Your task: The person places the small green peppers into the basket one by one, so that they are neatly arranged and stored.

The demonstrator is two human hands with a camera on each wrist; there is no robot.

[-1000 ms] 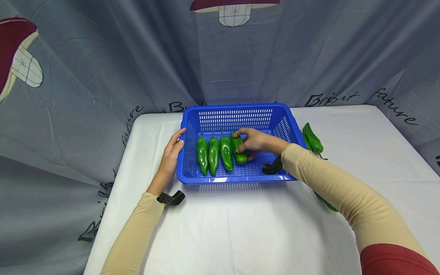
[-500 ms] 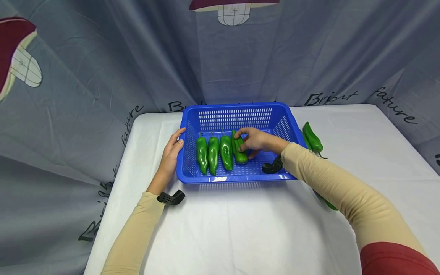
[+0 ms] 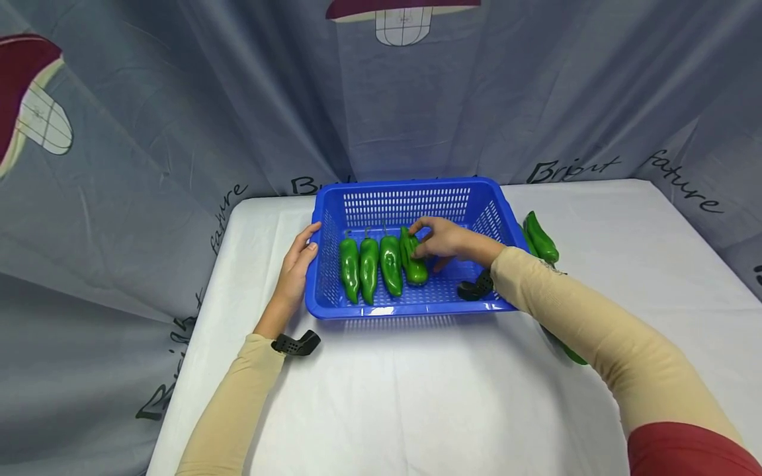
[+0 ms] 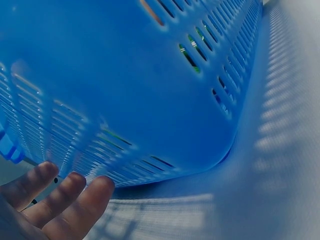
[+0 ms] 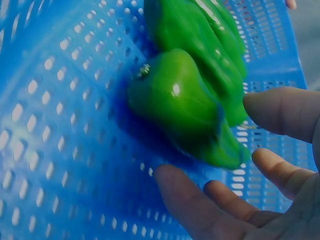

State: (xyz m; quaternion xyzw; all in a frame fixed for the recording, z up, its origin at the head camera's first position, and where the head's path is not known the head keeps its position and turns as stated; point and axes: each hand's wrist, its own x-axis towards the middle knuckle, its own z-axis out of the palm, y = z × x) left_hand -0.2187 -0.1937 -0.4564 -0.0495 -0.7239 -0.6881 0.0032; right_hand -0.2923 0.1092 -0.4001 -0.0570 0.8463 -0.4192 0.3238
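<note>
In the head view a blue plastic basket (image 3: 389, 309) stands on the white cloth with several green peppers (image 3: 369, 271) side by side in its left half. My left hand (image 3: 294, 270) touches the basket's left rim. In the left wrist view its fingers (image 4: 80, 207) lie fairly straight against the outside wall. My right hand (image 3: 439, 239) is inside the basket over the rightmost pepper (image 3: 417, 272). The right wrist view shows that pepper's blunt stem end (image 5: 172, 90) beside the neighbouring pepper. My right fingers (image 5: 187, 200) are spread around it, with gaps between them and its skin.
More green peppers (image 3: 542, 238) lie on the cloth right of the basket; another (image 3: 573, 354) is partly hidden under my right forearm. Grey-blue curtains (image 3: 417, 119) hang behind the table (image 3: 357, 403). A black camera (image 3: 297, 343) is strapped to my left wrist.
My right hand has eased slightly to the right and up, its fingers spreading off the rightmost pepper, which stays in the row. My left hand has kept its place at the rim.
</note>
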